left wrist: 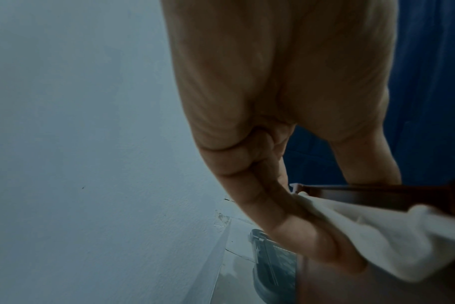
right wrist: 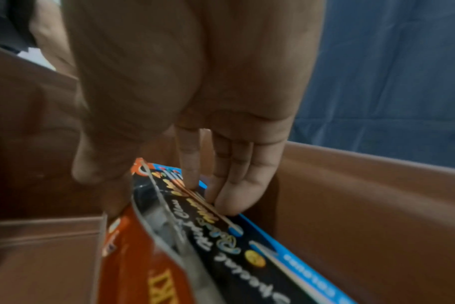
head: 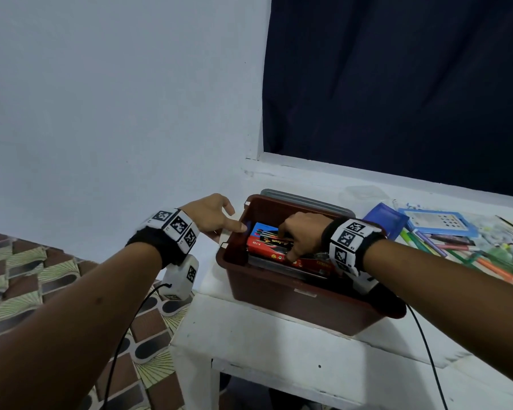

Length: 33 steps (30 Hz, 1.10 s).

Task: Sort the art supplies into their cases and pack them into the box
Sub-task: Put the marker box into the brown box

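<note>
Packets [head: 274,245] lie flat inside the brown box [head: 293,294], which we judge saves room | our right hand [head: 301,232] grip pinches the top packet to seat it | left hand [head: 211,216] grip clasps the box's white latch [left wrist: 372,232], steadying it | loose pens [head: 444,247] wait on the counter [head: 249,324]

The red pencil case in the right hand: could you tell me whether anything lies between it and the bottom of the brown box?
Yes. The red pencil case, held by the right hand, sits on a black and blue-edged pack already inside the brown box. That pack lies beneath it, so it cannot reach the floor.
</note>
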Each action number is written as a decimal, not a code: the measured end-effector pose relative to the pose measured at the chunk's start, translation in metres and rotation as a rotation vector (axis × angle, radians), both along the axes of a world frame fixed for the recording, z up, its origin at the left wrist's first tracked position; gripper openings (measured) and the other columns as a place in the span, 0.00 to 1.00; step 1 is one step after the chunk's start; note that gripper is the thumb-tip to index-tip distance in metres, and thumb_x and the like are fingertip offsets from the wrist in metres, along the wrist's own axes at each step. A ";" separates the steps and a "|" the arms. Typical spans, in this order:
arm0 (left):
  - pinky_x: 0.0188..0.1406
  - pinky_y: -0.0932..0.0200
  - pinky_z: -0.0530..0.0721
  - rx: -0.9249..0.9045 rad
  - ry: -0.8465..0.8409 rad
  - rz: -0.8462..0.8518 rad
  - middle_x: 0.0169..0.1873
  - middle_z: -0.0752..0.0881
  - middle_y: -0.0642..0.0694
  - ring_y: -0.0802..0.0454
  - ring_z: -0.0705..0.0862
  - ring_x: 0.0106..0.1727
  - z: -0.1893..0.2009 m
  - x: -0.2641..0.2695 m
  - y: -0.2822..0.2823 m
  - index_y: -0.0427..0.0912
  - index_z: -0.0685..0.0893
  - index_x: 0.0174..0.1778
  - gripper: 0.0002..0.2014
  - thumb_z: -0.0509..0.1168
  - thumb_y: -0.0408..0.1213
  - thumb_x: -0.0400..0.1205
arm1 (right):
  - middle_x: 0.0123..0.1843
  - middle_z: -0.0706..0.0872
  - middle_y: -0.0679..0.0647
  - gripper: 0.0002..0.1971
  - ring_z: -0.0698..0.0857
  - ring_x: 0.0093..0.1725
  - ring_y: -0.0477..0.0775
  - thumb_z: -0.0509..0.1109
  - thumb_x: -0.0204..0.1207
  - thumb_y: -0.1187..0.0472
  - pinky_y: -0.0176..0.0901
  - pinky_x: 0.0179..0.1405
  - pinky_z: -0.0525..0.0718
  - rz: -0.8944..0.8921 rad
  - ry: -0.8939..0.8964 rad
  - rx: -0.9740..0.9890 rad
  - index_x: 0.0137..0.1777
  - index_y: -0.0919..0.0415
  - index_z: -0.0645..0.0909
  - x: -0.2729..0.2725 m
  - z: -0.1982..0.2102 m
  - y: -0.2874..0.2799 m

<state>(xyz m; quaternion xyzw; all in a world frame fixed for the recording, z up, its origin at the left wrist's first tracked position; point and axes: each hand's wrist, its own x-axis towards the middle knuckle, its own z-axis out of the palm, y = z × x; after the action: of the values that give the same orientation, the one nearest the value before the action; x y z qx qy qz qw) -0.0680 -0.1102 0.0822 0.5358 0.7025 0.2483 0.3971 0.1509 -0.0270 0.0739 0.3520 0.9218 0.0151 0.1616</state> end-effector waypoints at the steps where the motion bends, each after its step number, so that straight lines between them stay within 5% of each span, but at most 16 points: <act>1: 0.41 0.50 0.90 0.001 -0.002 0.001 0.34 0.87 0.41 0.50 0.86 0.29 0.000 0.000 0.000 0.37 0.75 0.59 0.25 0.78 0.41 0.73 | 0.59 0.85 0.56 0.33 0.84 0.55 0.58 0.79 0.66 0.42 0.50 0.47 0.85 -0.012 0.013 -0.018 0.70 0.53 0.78 0.001 -0.001 0.000; 9: 0.38 0.51 0.90 -0.040 0.129 -0.037 0.34 0.87 0.41 0.49 0.84 0.30 0.010 0.007 0.000 0.38 0.73 0.62 0.26 0.76 0.45 0.75 | 0.55 0.84 0.51 0.28 0.79 0.50 0.51 0.80 0.69 0.46 0.41 0.46 0.76 -0.111 0.195 -0.180 0.66 0.54 0.81 0.011 0.004 0.002; 12: 0.45 0.50 0.90 -0.030 0.353 -0.071 0.42 0.88 0.42 0.48 0.89 0.41 0.028 0.008 0.007 0.40 0.74 0.65 0.30 0.76 0.51 0.74 | 0.49 0.85 0.48 0.18 0.83 0.48 0.50 0.78 0.73 0.49 0.40 0.42 0.79 -0.156 0.364 -0.223 0.60 0.56 0.84 0.017 0.022 0.002; 15: 0.58 0.49 0.85 0.093 0.600 -0.087 0.56 0.87 0.43 0.47 0.85 0.54 0.048 0.016 0.019 0.41 0.79 0.68 0.31 0.74 0.56 0.74 | 0.49 0.89 0.55 0.14 0.85 0.42 0.50 0.77 0.75 0.53 0.40 0.35 0.86 -0.219 0.544 -0.287 0.56 0.60 0.86 0.028 0.048 0.004; 18: 0.64 0.51 0.80 0.186 0.648 -0.136 0.61 0.86 0.43 0.47 0.82 0.61 0.066 0.036 0.032 0.41 0.83 0.64 0.25 0.73 0.53 0.76 | 0.45 0.91 0.57 0.11 0.86 0.35 0.48 0.77 0.76 0.55 0.41 0.34 0.88 -0.234 0.671 -0.271 0.53 0.61 0.86 0.049 0.078 0.003; 24: 0.57 0.55 0.81 0.330 0.605 -0.273 0.53 0.89 0.46 0.51 0.83 0.52 0.085 0.112 0.060 0.40 0.90 0.54 0.16 0.72 0.48 0.78 | 0.41 0.90 0.54 0.09 0.89 0.40 0.54 0.75 0.77 0.58 0.48 0.36 0.90 -0.297 0.789 -0.138 0.52 0.62 0.87 0.125 0.113 -0.002; 27: 0.55 0.56 0.82 0.352 0.564 -0.343 0.51 0.90 0.46 0.50 0.85 0.51 0.090 0.155 0.078 0.41 0.90 0.52 0.15 0.73 0.48 0.77 | 0.35 0.88 0.49 0.06 0.86 0.34 0.49 0.75 0.76 0.59 0.45 0.35 0.89 -0.366 0.789 -0.075 0.48 0.61 0.88 0.177 0.116 0.001; 33: 0.39 0.60 0.81 0.381 0.455 -0.404 0.37 0.87 0.49 0.53 0.84 0.40 0.100 0.235 0.116 0.42 0.91 0.46 0.11 0.74 0.45 0.77 | 0.41 0.90 0.56 0.03 0.86 0.37 0.51 0.74 0.76 0.60 0.45 0.35 0.90 -0.520 0.786 -0.024 0.44 0.59 0.87 0.278 0.107 0.020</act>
<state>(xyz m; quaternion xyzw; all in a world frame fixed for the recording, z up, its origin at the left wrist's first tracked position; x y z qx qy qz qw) 0.1673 0.0055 0.1821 0.7699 0.5940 0.1654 0.1647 0.4285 -0.0072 0.1808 0.5483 0.7945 -0.1710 -0.1972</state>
